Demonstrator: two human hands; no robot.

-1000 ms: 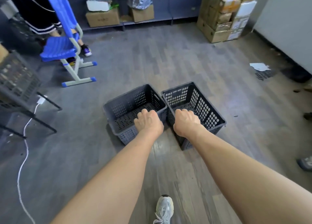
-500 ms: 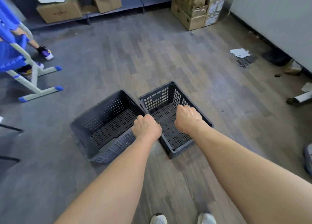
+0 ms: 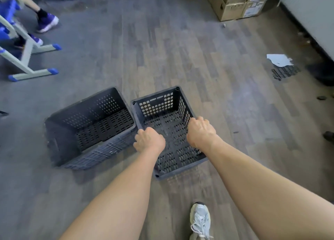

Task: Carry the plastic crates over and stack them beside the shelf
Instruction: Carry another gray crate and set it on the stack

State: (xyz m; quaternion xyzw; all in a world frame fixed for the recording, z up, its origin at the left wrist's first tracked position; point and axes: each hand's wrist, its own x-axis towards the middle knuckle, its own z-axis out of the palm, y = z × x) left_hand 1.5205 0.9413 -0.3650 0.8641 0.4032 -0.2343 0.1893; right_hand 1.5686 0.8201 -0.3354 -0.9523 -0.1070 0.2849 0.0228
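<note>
Hands (image 3: 149, 141) (image 3: 201, 132) grip right crate (image 3: 159, 106) and, seemingly, tilted left crate (image 3: 90, 124)

Your single head camera tilts forward and down, wide-angle, close above your left hand (image 3: 149, 140) and right hand (image 3: 201, 132) mid-frame.

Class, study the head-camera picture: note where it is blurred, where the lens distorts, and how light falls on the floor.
Head view: left crate smeared by motion blur, right crate sharper; wide-angle lens stretches both forearms toward the bottom corners; pale sheen on the floor beyond the crates; shadows soft.
</note>
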